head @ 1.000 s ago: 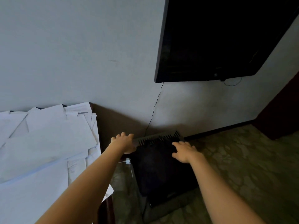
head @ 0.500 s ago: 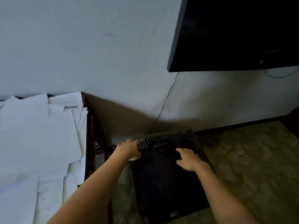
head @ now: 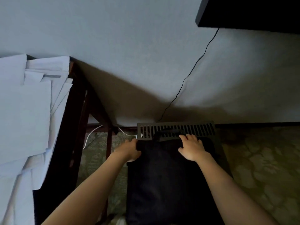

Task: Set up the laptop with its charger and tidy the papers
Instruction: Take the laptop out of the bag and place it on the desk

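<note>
Head camera, looking down into a dim corner of a room. Both your bare forearms reach forward to a dark bag (head: pixel 170 184) that lies flat, low down, in front of you. Your left hand (head: pixel 128 151) grips the bag's upper left corner, fingers curled over the edge. Your right hand (head: pixel 192 149) rests on top of the bag with fingers spread and lightly bent, holding nothing, its fingertips just beside the bag's handle (head: pixel 167 133). Behind the bag stands a slatted grey panel (head: pixel 177 129), touching the bag's far end. A white cable (head: pixel 90 135) runs along the floor to a small white plug at the panel's left end — possibly the charger, though you cannot be sure.

To the left, loose white papers (head: pixel 27 111) lie in a ragged, overlapping heap on a dark wooden table (head: pixel 76 111). A thin black cord (head: pixel 186 78) drops down the wall from a dark wall-mounted screen (head: pixel 259 12).

No laptop is visible; it is probably inside the bag. The task looks barely begun — laptop not out, charger not connected, papers untidied.
</note>
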